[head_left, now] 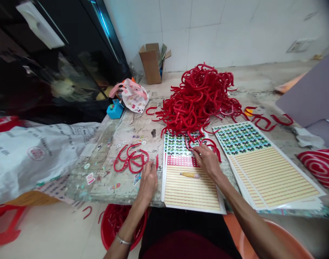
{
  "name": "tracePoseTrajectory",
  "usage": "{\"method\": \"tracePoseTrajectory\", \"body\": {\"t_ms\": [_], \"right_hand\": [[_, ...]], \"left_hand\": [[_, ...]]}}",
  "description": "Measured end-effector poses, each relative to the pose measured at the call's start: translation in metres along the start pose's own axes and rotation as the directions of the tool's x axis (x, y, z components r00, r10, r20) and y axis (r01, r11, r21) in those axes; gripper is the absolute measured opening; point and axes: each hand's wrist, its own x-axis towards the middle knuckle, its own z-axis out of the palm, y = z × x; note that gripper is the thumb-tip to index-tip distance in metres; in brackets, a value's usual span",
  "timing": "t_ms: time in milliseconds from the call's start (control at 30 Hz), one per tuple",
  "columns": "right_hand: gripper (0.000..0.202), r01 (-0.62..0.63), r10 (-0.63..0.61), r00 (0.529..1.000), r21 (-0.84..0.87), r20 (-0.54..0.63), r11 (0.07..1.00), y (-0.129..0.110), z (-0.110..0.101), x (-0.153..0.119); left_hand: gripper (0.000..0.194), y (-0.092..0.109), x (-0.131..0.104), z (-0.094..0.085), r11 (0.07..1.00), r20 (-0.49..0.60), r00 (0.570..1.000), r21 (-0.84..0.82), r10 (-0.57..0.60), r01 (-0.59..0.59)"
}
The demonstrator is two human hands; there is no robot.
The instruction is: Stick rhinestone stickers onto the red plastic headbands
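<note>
A large heap of red curved strips lies on the worn table. My left hand rests at the right edge of a small group of loose red strips; its fingertips are bent down, and what they hold, if anything, is too small to tell. My right hand is over the upper part of a printed sticker sheet, fingers pinched beside red strips at the front of the heap. What that pinch holds is unclear. A yellowish pencil-like piece lies on the sheet.
More printed sheets are stacked at the right. Behind stand a cardboard box, a patterned bag and a blue tape dispenser. Below the table's front edge are a red basin and an orange tub.
</note>
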Motion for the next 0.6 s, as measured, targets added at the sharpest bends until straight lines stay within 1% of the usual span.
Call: {"method": "tracePoseTrajectory", "body": {"t_ms": [67,133,200,233,300,367,433,500,567,600], "right_hand": [[0.020,-0.004,0.003,1.000,-0.083,-0.015,0.997,0.000,0.004,0.004],[0.018,-0.004,0.002,1.000,-0.101,-0.025,0.995,0.001,0.005,0.006],[0.015,0.012,-0.015,0.999,-0.066,-0.050,0.998,0.004,0.002,0.007],[0.013,0.028,-0.029,0.997,-0.023,-0.068,0.999,0.007,-0.002,0.008],[0.012,0.054,-0.044,0.995,0.120,-0.087,0.991,0.011,-0.011,0.010],[0.014,0.018,0.003,0.998,0.304,-0.069,0.953,0.015,-0.022,0.012],[0.018,-0.065,0.103,0.993,0.471,-0.054,0.880,0.016,-0.032,0.014],[0.021,-0.120,0.215,0.973,0.607,-0.086,0.786,0.017,-0.042,0.015],[0.022,-0.136,0.297,0.949,0.710,-0.107,0.691,0.016,-0.051,0.016],[0.022,-0.144,0.321,0.943,0.752,-0.094,0.643,0.015,-0.054,0.015]], "left_hand": [[0.032,-0.018,0.007,0.000,0.998,-0.048,0.998,0.058,-0.028,0.030],[0.027,-0.030,0.013,-0.005,0.994,-0.093,0.994,0.086,-0.055,0.063],[0.024,-0.033,0.017,-0.010,0.991,-0.128,0.989,0.104,-0.069,0.083],[0.024,-0.032,0.018,-0.012,0.991,-0.142,0.988,0.106,-0.067,0.082],[0.024,-0.023,0.020,-0.012,0.994,-0.172,0.984,0.089,-0.043,0.059],[0.025,-0.007,0.022,-0.010,0.999,-0.187,0.982,0.037,-0.010,0.017],[0.026,0.012,0.025,-0.008,0.998,-0.184,0.983,-0.056,0.013,-0.024],[0.027,0.033,0.029,-0.008,0.980,-0.177,0.984,-0.193,0.022,-0.057],[0.025,0.052,0.034,-0.010,0.934,-0.156,0.988,-0.353,-0.002,-0.054],[0.024,0.060,0.036,-0.012,0.900,-0.140,0.990,-0.435,-0.031,-0.033]]}}
